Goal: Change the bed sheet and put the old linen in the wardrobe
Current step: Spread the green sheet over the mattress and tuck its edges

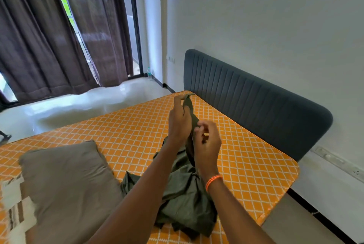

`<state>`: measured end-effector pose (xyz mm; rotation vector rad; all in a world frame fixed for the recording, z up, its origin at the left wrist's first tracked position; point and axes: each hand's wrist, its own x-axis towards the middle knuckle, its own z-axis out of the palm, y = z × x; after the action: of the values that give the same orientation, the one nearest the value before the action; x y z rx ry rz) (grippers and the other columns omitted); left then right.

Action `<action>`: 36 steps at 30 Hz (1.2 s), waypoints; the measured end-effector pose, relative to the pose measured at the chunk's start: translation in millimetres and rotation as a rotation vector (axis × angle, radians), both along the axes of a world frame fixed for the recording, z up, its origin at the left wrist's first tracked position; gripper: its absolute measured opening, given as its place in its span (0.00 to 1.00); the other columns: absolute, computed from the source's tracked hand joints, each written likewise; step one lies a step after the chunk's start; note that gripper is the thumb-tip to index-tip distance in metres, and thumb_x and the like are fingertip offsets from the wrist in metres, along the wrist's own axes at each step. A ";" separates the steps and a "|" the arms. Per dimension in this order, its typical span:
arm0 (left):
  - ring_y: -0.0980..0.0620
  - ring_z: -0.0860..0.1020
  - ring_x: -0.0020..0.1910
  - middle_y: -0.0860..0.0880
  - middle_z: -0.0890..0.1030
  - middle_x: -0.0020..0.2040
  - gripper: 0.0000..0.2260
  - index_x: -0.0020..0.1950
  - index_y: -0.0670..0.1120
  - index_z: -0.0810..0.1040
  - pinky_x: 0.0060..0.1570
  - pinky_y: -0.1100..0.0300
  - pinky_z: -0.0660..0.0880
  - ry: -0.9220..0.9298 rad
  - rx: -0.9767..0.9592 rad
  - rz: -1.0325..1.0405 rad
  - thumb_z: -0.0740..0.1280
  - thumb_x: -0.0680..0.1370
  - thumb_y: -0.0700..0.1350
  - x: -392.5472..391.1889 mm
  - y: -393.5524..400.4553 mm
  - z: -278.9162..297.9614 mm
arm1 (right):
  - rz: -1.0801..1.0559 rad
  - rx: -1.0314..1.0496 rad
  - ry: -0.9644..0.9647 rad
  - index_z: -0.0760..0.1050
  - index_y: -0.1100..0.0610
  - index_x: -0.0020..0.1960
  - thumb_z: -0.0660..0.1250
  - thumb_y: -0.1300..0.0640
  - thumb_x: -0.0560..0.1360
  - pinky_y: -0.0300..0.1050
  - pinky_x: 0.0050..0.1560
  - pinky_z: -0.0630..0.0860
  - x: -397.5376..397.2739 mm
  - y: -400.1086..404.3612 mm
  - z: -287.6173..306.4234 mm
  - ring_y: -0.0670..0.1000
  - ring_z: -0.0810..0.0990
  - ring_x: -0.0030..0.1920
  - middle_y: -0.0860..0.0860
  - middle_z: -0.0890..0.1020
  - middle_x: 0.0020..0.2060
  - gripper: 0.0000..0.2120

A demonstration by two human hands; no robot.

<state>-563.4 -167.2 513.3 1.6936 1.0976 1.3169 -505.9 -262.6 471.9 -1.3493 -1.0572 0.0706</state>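
Observation:
A bare orange mattress [128, 127] with a white diamond pattern fills the middle of the view. A crumpled dark green sheet [185, 200] lies on it in front of me. My left hand [179, 121] grips an edge of the sheet and lifts it up above the mattress. My right hand [206, 143], an orange thread on its wrist, pinches the same edge lower down, fingers curled. The sheet hangs from my hands in a narrow strip down to the pile.
A grey-brown pillow [67, 186] lies on the mattress at left, beside a striped white and brown cloth [13, 210]. A dark grey padded headboard [256, 102] stands against the white wall. Brown curtains [39, 37] hang at the window, and a water bottle [149, 72] stands on the floor.

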 end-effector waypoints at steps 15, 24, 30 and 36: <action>0.36 0.69 0.27 0.39 0.80 0.37 0.20 0.50 0.48 0.82 0.26 0.39 0.67 -0.076 0.132 -0.161 0.52 0.84 0.34 1.4 8.1 3.0 | -0.171 -0.187 -0.025 0.68 0.50 0.42 0.71 0.50 0.81 0.40 0.32 0.64 10.6 18.2 -51.4 0.49 0.70 0.34 0.46 0.72 0.33 0.14; 0.44 0.85 0.46 0.41 0.86 0.48 0.17 0.54 0.39 0.85 0.41 0.52 0.80 -0.335 -0.079 -0.211 0.56 0.85 0.38 1.5 7.8 36.8 | -0.287 -0.532 0.205 0.82 0.54 0.48 0.68 0.55 0.83 0.54 0.46 0.82 34.3 19.4 -107.0 0.54 0.81 0.44 0.53 0.83 0.44 0.07; 0.57 0.82 0.51 0.50 0.84 0.57 0.23 0.74 0.43 0.77 0.54 0.61 0.80 -0.315 -0.046 -0.023 0.60 0.80 0.31 -14.5 40.3 64.7 | -0.153 -0.406 0.432 0.81 0.54 0.53 0.61 0.51 0.86 0.48 0.46 0.78 69.2 20.8 -79.3 0.53 0.82 0.49 0.51 0.83 0.48 0.12; 0.57 0.76 0.62 0.50 0.80 0.68 0.32 0.82 0.58 0.67 0.63 0.60 0.74 0.416 0.320 -0.240 0.71 0.78 0.46 -20.4 28.0 24.3 | 0.063 -0.238 -0.046 0.86 0.56 0.49 0.69 0.57 0.81 0.36 0.42 0.75 96.8 22.0 35.6 0.46 0.83 0.44 0.47 0.86 0.41 0.07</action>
<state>-583.7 -139.1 537.6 2.3338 0.8965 1.0528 -409.0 -240.6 507.4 -1.5374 -1.1579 0.2191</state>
